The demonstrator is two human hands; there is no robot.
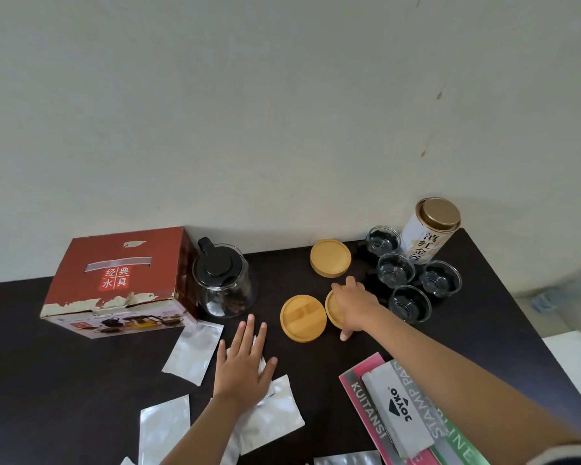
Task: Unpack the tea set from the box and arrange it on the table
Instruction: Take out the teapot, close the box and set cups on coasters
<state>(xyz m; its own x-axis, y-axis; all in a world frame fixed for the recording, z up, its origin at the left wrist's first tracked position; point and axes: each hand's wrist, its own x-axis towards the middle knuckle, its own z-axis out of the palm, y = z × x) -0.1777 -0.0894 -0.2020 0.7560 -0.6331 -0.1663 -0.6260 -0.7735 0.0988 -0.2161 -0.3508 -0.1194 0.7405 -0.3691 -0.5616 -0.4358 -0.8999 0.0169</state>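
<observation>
A red tea-set box [121, 280] stands at the back left of the dark table [64, 380]. Beside it sits a glass teapot [223, 283] with a black lid. Three round bamboo coasters lie mid-table: one at the back [330, 257], one in front [302, 318], and one [332, 308] under my right hand [356, 305], which grips its edge. Several small glass cups [410, 303] stand to the right. My left hand [244, 360] lies flat, fingers straight, on a silver foil pouch [272, 414].
A white tea tin [428, 229] with a gold lid stands at the back right corner. More foil pouches [193, 354] lie at the front left. A stamp-pad box [399, 407] on coloured booklets sits at the front right. A wall lies behind the table.
</observation>
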